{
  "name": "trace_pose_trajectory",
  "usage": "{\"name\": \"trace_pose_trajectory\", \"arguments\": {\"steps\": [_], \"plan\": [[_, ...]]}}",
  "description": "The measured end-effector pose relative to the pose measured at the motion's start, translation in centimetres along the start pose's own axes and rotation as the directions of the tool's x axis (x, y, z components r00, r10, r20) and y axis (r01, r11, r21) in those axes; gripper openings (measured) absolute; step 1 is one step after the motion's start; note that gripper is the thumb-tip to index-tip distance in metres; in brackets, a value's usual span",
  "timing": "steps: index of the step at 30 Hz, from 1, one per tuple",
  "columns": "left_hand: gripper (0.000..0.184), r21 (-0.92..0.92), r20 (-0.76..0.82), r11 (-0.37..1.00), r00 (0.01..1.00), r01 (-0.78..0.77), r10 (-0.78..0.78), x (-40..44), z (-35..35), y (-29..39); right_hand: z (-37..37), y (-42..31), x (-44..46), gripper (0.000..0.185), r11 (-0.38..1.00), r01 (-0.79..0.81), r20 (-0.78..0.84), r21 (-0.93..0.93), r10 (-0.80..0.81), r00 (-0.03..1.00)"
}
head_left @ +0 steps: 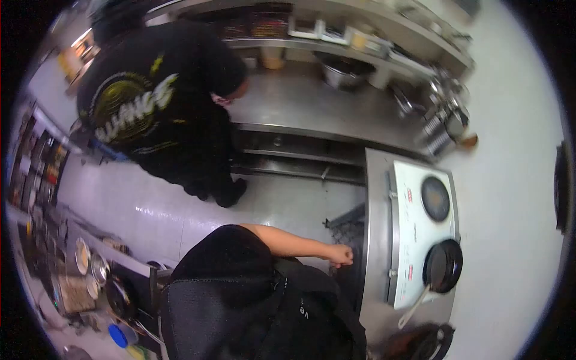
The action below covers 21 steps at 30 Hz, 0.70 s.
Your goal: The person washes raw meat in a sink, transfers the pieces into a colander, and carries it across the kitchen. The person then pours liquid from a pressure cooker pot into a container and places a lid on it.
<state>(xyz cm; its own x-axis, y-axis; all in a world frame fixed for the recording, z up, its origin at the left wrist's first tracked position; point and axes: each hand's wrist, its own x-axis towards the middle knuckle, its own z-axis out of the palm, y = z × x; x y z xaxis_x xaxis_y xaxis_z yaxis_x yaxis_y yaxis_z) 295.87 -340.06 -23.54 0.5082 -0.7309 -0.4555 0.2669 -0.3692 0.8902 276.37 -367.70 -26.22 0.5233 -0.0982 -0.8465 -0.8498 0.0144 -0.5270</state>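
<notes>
My left arm reaches across the lower middle of the view from a black sleeve. At its end, my left hand (342,255) is closed, with the fingers curled; whether anything is in them is too small to make out. It is beside the metal edge of the counter (377,240) that bears a white two-ring cooktop (403,234). On the nearer ring sits a dark frying pan (443,266), its pale handle pointing down and left. The other ring (435,198) has a dark round surface. My right hand is not in view.
A person in a black printed shirt (174,102) stands at the steel worktop (300,99), upper left. A metal bowl (342,75) and metal containers (444,129) are on the worktop. Another dark pan (429,345) is lower right; bowls (99,267) are lower left.
</notes>
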Motion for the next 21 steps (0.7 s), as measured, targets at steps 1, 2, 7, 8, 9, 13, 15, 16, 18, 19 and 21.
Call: {"name": "trace_pose_trajectory", "arguments": {"steps": [1,2,7,8,9,13,15,16,18,19,21], "plan": [[0.03,-0.055,-0.105,0.998,0.994,0.03,-0.036,-2.7,-1.7,-1.2,1.5,-1.5,1.2,0.061,0.998,-0.005,0.024,-0.065,0.006,1.0],[0.034,-0.117,-0.211,0.992,0.974,0.054,-0.078,-5.5,-3.3,-2.2,2.9,-3.0,2.3,0.06,0.991,-0.006,0.049,-0.133,0.013,0.999],[0.04,-0.324,-0.52,0.945,0.827,0.039,-0.213,-16.9,-9.6,-8.6,12.5,-10.2,7.3,0.056,0.891,-0.007,0.143,-0.454,0.08,0.986],[0.04,-0.342,-0.56,0.939,0.8,0.017,-0.218,-18.8,-10.5,-10.1,14.5,-11.3,8.3,0.056,0.86,-0.003,0.158,-0.51,0.097,0.983],[0.041,-0.379,-0.601,0.925,0.763,-0.011,-0.237,-20.7,-11.3,-11.6,16.4,-12.4,9.2,0.055,0.824,0.009,0.175,-0.567,0.11,0.978],[0.044,-0.493,-0.699,0.869,0.617,-0.048,-0.363,-27.4,-14.0,-16.6,23.6,-16.3,12.3,0.054,0.668,0.052,0.214,-0.743,0.163,0.963],[0.044,-0.513,-0.748,0.855,0.526,-0.069,-0.406,-30.0,-14.9,-18.7,26.8,-18.4,13.7,0.054,0.564,0.103,0.247,-0.82,0.186,0.951],[0.043,-0.52,-0.776,0.851,0.452,-0.066,-0.439,-31.4,-15.1,-19.7,28.7,-19.7,14.4,0.054,0.499,0.145,0.276,-0.854,0.198,0.941],[0.042,-0.482,-0.854,0.868,0.281,-0.114,-0.437,-33.8,-14.8,-20.8,32.6,-22.4,15.5,0.054,0.363,0.245,0.34,-0.899,0.225,0.913],[0.041,-0.425,-0.904,0.895,0.121,-0.136,-0.411,-34.8,-14.7,-21.2,34.9,-23.9,16.0,0.054,0.281,0.319,0.388,-0.905,0.242,0.889],[0.04,-0.305,-0.947,0.95,-0.079,-0.068,-0.31,-38.0,-13.9,-21.0,41.1,-27.0,16.0,0.055,0.112,0.485,0.496,-0.867,0.294,0.817]]}}
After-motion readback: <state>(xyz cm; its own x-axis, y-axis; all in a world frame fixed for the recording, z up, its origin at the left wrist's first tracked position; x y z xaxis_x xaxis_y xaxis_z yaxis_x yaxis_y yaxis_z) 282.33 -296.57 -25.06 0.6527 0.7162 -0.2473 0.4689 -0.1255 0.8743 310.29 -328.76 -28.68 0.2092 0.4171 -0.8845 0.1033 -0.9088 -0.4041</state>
